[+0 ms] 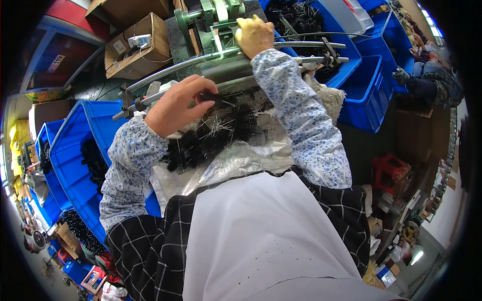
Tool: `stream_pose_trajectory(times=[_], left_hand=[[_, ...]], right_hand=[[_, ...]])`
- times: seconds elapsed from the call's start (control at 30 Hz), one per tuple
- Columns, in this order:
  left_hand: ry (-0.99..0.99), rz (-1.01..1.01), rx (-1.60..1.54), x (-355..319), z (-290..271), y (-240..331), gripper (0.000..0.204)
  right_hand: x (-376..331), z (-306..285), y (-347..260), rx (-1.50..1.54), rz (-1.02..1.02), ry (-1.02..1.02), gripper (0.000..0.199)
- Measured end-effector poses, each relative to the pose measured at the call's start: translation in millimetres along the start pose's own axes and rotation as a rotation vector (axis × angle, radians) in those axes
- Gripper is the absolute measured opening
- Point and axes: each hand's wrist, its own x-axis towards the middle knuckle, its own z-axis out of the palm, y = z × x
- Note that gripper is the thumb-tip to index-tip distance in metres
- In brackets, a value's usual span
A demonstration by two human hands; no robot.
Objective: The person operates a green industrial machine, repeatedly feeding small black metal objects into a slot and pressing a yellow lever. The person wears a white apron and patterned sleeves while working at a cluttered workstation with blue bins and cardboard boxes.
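Observation:
My left hand [176, 106] is closed, thumb and fingertips pinching a small dark piece [217, 98] with a thin metal pin sticking out. Its exact kind is too small to tell. Below it, a pile of black bristly pieces with thin metal pins [213, 131] lies on a whitish woven sack [251, 159] over my lap. Farther up, my right hand [255, 37] rests with curled fingers at the front of a green machine [221, 12]; yellowish covering shows on the fingers. What they grip is hidden. Curved metal rails [201, 64] run across below the machine.
Blue bins [75, 133] with black pieces stand to my left. At the right are another bin of black pieces [301, 22] and a deep blue bin [369, 95]. A cardboard box [135, 47] sits back left, a red stool [390, 173] at right. Another person [432, 80] is at far right.

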Motion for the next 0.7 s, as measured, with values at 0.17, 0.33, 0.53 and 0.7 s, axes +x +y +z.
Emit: stream_pose_trajectory(times=[0.17,0.33,0.53,0.7], left_hand=[[0.132,-0.015,-0.036,-6,-5,-7,0.027],[0.087,-0.05,-0.045,10,5,-2,0.026],[0.135,0.055,-0.077,32,24,-5,0.024],[0.339,0.06,-0.096,51,42,-10,0.023]], right_hand=[[-4,5,58,-0.041,-0.033,0.116,0.014],[20,-9,91,0.017,0.109,-0.164,0.022],[27,-28,128,-0.069,-0.065,-0.158,0.016],[-14,-69,94,0.287,0.064,0.04,0.03]])
